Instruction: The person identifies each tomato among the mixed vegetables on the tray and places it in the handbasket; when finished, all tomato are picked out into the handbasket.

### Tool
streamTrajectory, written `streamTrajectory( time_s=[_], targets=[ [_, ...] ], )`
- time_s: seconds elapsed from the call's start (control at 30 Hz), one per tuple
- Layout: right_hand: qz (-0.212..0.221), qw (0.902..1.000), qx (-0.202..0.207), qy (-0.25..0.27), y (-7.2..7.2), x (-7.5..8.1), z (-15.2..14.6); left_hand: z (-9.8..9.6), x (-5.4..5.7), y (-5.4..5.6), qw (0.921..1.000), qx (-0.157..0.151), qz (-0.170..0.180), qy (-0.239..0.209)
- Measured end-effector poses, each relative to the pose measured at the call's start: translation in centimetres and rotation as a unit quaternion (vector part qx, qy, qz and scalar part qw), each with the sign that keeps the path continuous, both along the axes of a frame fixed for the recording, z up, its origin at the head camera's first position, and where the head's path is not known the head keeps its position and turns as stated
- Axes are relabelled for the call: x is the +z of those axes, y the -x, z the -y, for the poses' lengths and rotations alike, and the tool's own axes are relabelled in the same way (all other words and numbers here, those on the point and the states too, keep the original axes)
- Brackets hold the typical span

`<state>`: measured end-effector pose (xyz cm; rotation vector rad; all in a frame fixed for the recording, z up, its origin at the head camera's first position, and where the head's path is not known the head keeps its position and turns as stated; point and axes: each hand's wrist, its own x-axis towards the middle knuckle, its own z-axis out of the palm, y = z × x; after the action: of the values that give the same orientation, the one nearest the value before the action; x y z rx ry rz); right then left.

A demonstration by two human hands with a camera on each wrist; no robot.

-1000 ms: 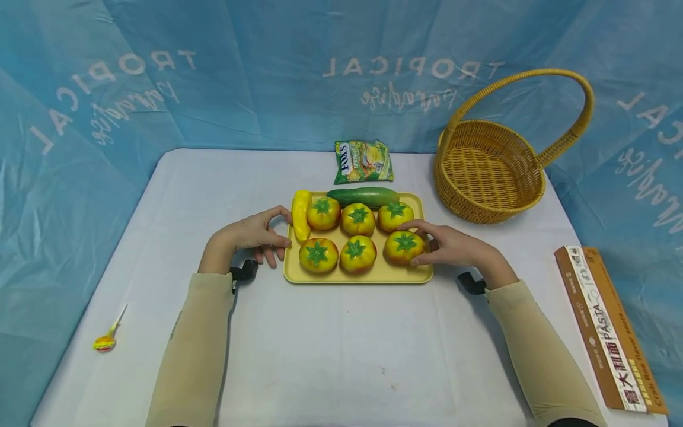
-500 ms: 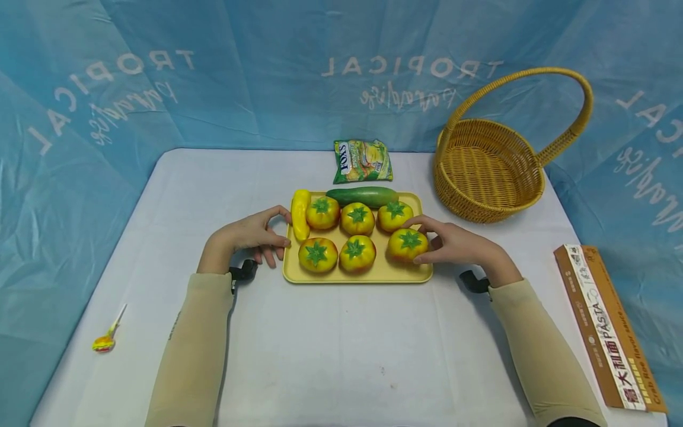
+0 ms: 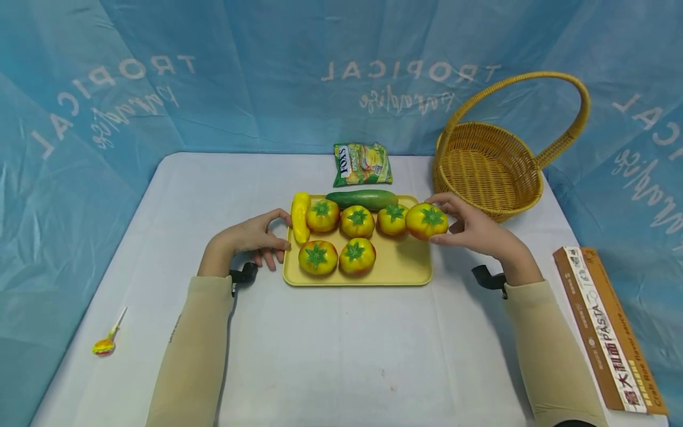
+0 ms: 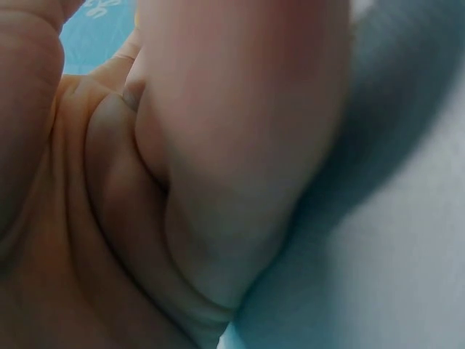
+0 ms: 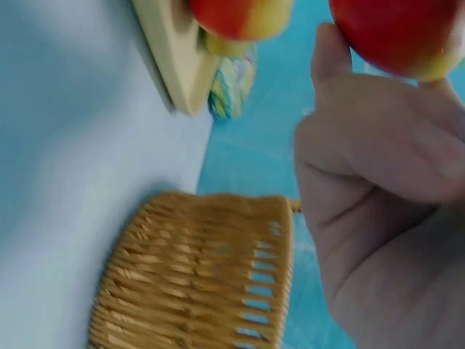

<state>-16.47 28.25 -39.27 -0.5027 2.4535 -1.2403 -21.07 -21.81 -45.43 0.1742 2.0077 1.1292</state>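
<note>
Blue printed cloth behind a white surface; a tomato-like fruit sits raised in the right hand.

The right hand's grip is closed around the yellow-and-red fruit, thumb and fingers on its right side, holding it above the right edge of the yellow tray. The left hand has thumb and forefinger apart, their tips at the tray's left rim; whether that grip clamps the rim, I cannot tell. Five matching fruits lie on the tray with a cucumber along the back and a long yellow piece at left. A wicker basket stands just beyond the right hand, a FOX'S packet behind the tray.
</note>
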Motion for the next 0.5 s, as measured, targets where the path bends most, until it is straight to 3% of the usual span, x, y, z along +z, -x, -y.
streamTrajectory(
  time_s=[0.1, 0.23, 0.5],
  targets=[
    [-0.029, 0.9987, -0.04, 0.009, 0.2, 0.7, -0.6, 0.0, 0.0, 0.0, 1.0, -0.001, -0.003, 0.002],
    [-0.038, 0.9939, -0.102, 0.018, 0.7, 1.7, -1.5, 0.0, 0.0, -0.1, 1.0, -0.001, -0.005, 0.002],
    [-0.07, 0.9757, -0.204, 0.039, 2.3, 2.2, -3.9, 0.0, 0.0, -0.2, 1.0, -0.001, -0.004, -0.002]
  ],
)
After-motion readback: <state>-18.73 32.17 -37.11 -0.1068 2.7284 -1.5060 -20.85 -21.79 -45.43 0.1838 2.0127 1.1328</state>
